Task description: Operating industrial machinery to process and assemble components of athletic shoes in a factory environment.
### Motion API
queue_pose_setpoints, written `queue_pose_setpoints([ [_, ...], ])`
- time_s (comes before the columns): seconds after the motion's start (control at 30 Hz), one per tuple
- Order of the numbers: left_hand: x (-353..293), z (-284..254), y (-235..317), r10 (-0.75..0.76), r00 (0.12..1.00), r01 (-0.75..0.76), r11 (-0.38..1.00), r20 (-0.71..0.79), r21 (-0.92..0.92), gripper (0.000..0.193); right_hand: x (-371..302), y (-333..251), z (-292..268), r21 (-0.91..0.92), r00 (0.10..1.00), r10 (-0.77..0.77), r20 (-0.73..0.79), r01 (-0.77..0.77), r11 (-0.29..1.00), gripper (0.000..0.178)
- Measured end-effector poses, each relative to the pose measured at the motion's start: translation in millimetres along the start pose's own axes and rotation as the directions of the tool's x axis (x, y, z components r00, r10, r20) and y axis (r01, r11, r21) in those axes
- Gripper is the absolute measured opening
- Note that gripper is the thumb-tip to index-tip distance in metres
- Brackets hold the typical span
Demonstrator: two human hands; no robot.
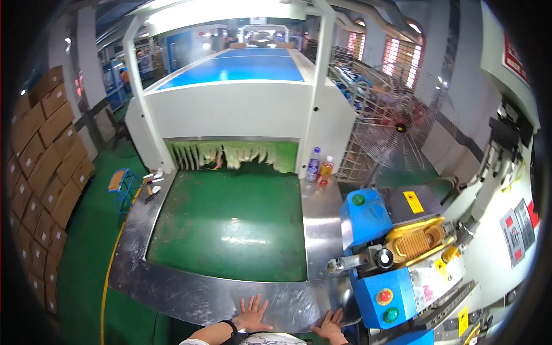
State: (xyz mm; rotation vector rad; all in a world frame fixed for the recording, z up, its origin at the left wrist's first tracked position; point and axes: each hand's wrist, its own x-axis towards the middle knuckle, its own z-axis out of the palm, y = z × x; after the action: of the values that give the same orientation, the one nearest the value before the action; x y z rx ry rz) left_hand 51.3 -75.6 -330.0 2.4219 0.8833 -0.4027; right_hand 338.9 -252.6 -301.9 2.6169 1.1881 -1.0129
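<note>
My left hand [251, 314] lies flat on the near edge of the steel tabletop [190, 296], its fingers spread and nothing in it. A dark band circles that wrist. Farther right, my right hand [329, 326] rests on the same edge with fingers stretched out, also holding nothing. Ahead of both hands a green conveyor belt [230, 230] runs under a fringed green and white curtain [230, 155] into the white machine housing [224, 112]. What lies behind the curtain is mostly hidden.
On the right stand a blue button box [384, 299] and a press with a yellow-brown ribbed mould [417, 238]. Two bottles [319, 167] sit beside the belt. Brushes and small tools [152, 187] lie at left. Beyond are stacked cartons [46, 155], a blue stool [122, 187] and a fan [401, 127].
</note>
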Motion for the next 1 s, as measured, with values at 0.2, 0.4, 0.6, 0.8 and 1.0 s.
queue_pose_setpoints([
  [0.2, -0.6, -17.9, 12.2, 0.035, 0.998, -0.033, 0.998, 0.051, -0.044, 0.132, -4.0, 1.9, 5.2, 0.089, 0.997, -0.038, -0.065, 0.044, 0.995, 0.114],
  [0.4, 2.8, -27.8, 23.1, -0.073, 0.977, 0.044, 0.988, 0.2, 0.145, 0.121, -9.5, -4.3, 9.0, 0.106, 0.981, 0.014, -0.194, 0.007, 0.994, 0.11],
  [0.6, 5.5, -25.1, 19.2, -0.119, 0.976, 0.094, 0.986, 0.183, 0.139, 0.126, -10.0, -6.1, 7.9, 0.119, 0.98, 0.057, -0.193, -0.034, 0.992, 0.113],
  [0.8, 7.1, -24.7, 17.6, -0.111, 0.968, 0.072, 0.982, 0.225, 0.175, 0.126, -11.6, -7.0, 9.0, 0.108, 0.981, 0.07, -0.179, -0.051, 0.993, 0.112],
  [1.0, 8.6, -21.2, 15.6, -0.096, 0.975, 0.047, 0.97, 0.199, 0.237, 0.126, -4.7, -11.3, 19.8, 0.156, 0.979, 0.116, -0.17, -0.09, 0.984, 0.113],
])
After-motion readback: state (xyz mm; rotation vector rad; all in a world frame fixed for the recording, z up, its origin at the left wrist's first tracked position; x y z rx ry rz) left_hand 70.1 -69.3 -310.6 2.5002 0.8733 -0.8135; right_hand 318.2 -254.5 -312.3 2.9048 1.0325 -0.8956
